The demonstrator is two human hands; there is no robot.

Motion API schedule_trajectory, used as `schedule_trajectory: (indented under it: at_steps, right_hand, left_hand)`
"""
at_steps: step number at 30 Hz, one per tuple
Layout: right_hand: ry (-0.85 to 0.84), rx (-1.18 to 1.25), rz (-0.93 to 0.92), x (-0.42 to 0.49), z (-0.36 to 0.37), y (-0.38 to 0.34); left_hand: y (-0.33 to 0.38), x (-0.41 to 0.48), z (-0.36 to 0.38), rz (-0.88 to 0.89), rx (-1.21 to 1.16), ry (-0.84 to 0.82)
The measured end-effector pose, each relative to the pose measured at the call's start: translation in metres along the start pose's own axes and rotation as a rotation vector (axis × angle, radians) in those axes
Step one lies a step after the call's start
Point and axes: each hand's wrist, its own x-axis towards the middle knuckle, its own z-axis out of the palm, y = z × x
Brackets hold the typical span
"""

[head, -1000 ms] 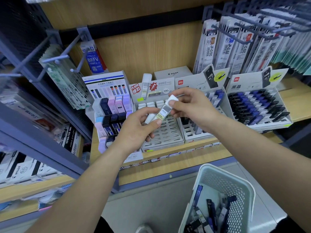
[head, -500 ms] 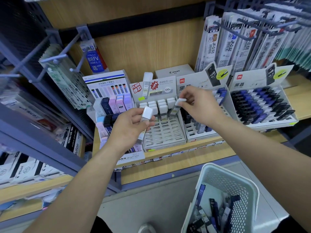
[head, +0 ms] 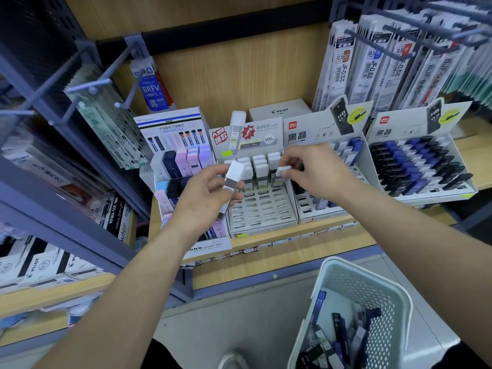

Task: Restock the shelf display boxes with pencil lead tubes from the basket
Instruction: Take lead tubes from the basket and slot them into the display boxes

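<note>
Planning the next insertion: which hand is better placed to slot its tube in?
Probably right: the right hand pinches a capped tube at the display box's filled rows; the left hand holds another tube tilted.

The wooden shelf [head: 279, 262] holds display boxes [head: 263, 222] side by side, with a white Pilot box [head: 279, 111] behind them.

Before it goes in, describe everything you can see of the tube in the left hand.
The lead tube is a slim flat case with a broad white cap on top and a clear greyish body, dark at its lower end; any label is too blurred to read. It is tilted, cap uppermost and leaning right, held in front of the left edge of the white display box, not in a slot. The left hand grips it round the middle, hiding part of the body.
</note>
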Motion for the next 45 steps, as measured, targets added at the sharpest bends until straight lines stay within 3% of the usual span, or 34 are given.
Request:
schedule_trajectory:
  at_steps: [10,27,29,33,35,41,45]
  right_hand:
    - [0.223,-0.103,-0.132,0.001,0.010,0.000]
    - [0.162,-0.170,-0.100,0.004,0.021,-0.003]
    - [0.152,-0.101,-0.085,0.003,0.017,-0.009]
    - [0.077,0.430,0.010,-0.001,0.009,-0.046]
    - [0.057,0.577,-0.009,-0.002,0.011,-0.061]
    - [-0.019,0.569,-0.067,-0.003,0.016,-0.073]
    - [0.048,0.478,-0.075,0.001,0.015,-0.072]
  left_hand:
    - [0.002,-0.004,-0.004,0.079,0.081,-0.014]
    - [0.000,0.000,-0.005,0.066,0.067,0.094]
    - [0.000,-0.001,-0.005,0.064,0.066,0.095]
    - [-0.001,0.000,-0.002,0.051,0.071,0.078]
    - [-0.001,0.000,-0.001,0.050,0.065,0.066]
    - [-0.003,-0.002,-0.002,0.069,0.095,0.053]
    - [0.001,-0.006,-0.013,0.160,0.252,0.073]
